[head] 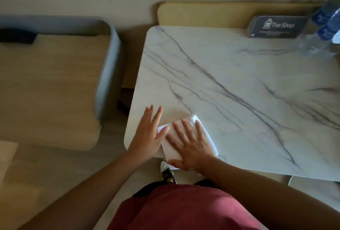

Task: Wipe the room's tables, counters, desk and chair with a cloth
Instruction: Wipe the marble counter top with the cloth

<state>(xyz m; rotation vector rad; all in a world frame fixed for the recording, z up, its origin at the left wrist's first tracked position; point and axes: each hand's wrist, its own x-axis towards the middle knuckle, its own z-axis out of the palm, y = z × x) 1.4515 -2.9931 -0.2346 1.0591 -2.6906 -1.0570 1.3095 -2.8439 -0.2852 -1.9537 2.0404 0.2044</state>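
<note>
**Marble table wipe: cloth flat at near-left corner**

The cloth, white, thin and folded to a rough rectangle, is laid at the lower centre of the frame, on the near-left corner of the marble table. One corner of it is overhung past the table's near edge.

The cloth is pressed flat by the right hand, fingers straight and spread, thumb out along the near edge; nothing is gripped. The left hand is set just left of it, fingers likewise straight and fanned, thumb tip touching the cloth's left edge, palm on bare tabletop. Nothing is held there either.

Step judged in hand: the table wipe, likely near its start, since the cloth is parked at one corner and most of the top is ahead of it.

Next move, as judged: flat palm pressure is needed, with strokes pushed toward the upper right. The card sign reading "The Shop" and the water bottles at the upper right would have to be wiped around or lifted. The bottles are blurred; count unclear.

Materials: the tabletop is smooth, white with grey veining, corners rounded, slight sheen. A tan padded panel is seen behind it. At the upper left, a chair with beige woven-looking seat and grey curved surround is seen, still to be wiped.
</note>
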